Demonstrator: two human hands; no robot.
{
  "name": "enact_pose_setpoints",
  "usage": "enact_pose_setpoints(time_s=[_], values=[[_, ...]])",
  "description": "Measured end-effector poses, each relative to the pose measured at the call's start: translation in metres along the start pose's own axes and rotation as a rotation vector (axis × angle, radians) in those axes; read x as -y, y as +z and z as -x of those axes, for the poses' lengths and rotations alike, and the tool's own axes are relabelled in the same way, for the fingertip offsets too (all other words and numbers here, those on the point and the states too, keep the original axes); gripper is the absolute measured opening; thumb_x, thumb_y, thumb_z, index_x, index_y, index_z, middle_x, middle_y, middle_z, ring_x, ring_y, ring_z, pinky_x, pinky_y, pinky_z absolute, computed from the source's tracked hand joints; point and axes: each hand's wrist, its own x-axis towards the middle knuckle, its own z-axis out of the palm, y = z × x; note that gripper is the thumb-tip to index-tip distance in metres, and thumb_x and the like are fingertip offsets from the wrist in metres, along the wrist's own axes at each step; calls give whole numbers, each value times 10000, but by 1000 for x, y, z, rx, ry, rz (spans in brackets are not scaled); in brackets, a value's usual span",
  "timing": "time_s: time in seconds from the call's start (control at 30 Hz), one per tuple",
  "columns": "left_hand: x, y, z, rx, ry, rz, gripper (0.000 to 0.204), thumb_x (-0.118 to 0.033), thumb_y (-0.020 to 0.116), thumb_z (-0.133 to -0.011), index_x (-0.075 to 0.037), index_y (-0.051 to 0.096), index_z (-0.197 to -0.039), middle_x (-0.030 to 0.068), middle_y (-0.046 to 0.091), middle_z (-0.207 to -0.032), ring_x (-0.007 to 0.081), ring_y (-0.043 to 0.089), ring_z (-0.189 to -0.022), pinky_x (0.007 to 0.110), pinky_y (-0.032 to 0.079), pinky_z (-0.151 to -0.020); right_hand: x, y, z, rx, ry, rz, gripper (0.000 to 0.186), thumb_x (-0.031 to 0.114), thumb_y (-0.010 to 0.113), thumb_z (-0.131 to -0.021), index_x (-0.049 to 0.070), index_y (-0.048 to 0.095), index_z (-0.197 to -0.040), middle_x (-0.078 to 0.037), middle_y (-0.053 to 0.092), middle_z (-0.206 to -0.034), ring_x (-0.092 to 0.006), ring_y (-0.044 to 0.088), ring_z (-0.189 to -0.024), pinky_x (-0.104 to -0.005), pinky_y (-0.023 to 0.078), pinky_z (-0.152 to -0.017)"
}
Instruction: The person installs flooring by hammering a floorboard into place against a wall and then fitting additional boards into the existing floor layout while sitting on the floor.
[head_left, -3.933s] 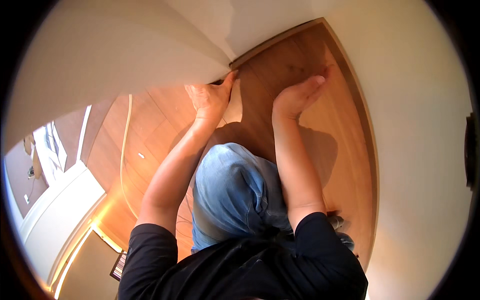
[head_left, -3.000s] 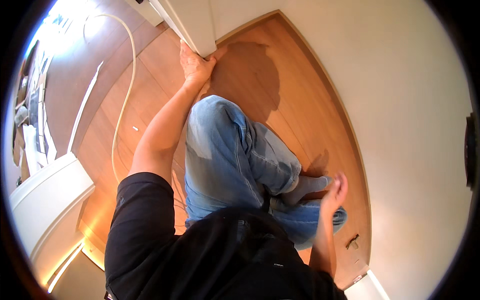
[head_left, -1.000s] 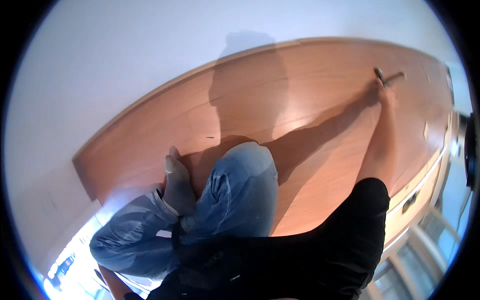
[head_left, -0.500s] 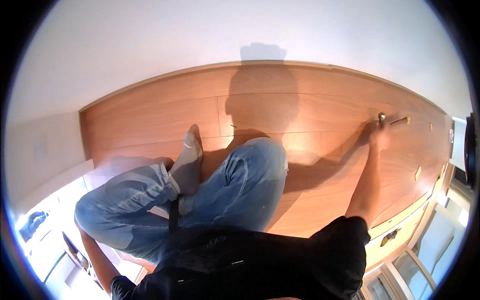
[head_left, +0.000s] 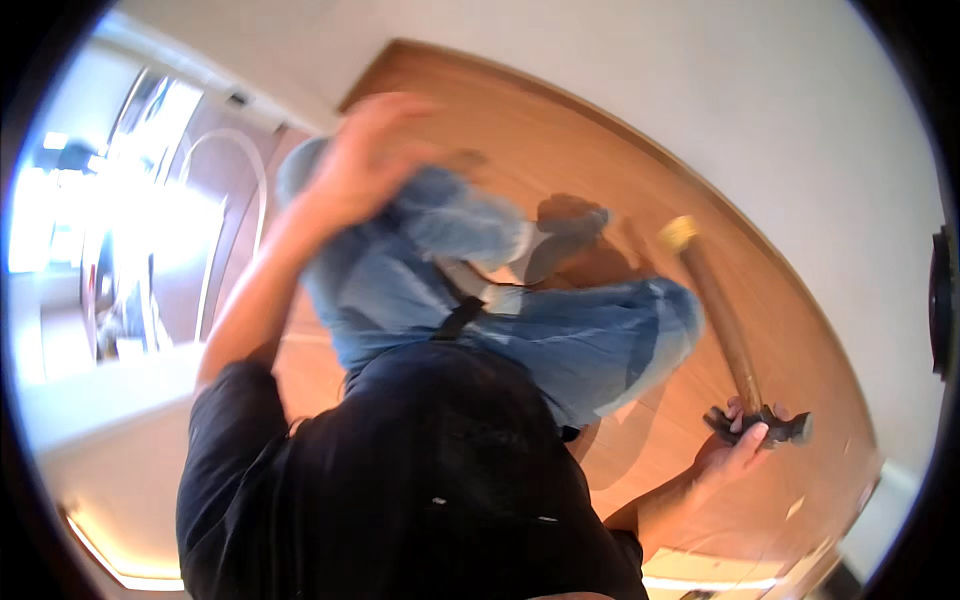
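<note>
My right hand (head_left: 733,457) grips a hammer (head_left: 728,335) by its dark metal head, at the right. The thumb lies over the head, with other fingers behind it. From there the wooden handle points away from me to a yellow end (head_left: 680,233). My left hand (head_left: 368,165), blurred by motion, is raised near my left knee. Its fingers look stretched apart, and nothing shows in them.
I sit cross-legged in jeans (head_left: 590,345) on a wood-plank floor (head_left: 520,125). A white wall (head_left: 700,80) curves along the far side and right. Bright light and a pale cable (head_left: 262,180) are at the left. A small pale piece (head_left: 796,508) lies at the lower right.
My right hand has brought the hammer from the floor at the right nearer to me. The left arm has swung up into view. My view has turned toward the left.
</note>
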Motion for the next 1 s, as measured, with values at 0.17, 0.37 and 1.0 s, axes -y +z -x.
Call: enact_pose_setpoints(time_s=[0.17, 0.37, 1.0], values=[[-85, 4, 18, 157, 427, 70, 644, -260, 798, -827, -118, 601, -1423, 163, 565, -1441, 326, 523, -1360, 452, 395, -1106, 46, 113, -3, 99, 228, -27, 697, 454, 718, -951, -39, 490, -1388, -158, 677, -907, -129, 551, -632, -243, 437, -590], [-38, -47, 74, 718, -121, 545, 619, -235, 766, -893, -74, 555, -1452, 154, 660, -1309, 308, 624, -1239, 421, 466, -1041, 89, 216, -27, 311, 241, -50, 624, 435, 671, -982, -35, 537, -1369, -101, 660, -889, -106, 545, -645, -224, 420, -581], [135, -18, 98, 211, -594, 799, 471, -278, 786, -896, 11, 571, -1199, 239, 681, -889, 356, 716, -864, 453, 532, -762, -109, 587, -2, 510, 778, -767, 597, 537, 614, -1019, 110, 485, -1416, -121, 571, -1399, -330, 597, -1233, -515, 493, -1077]])
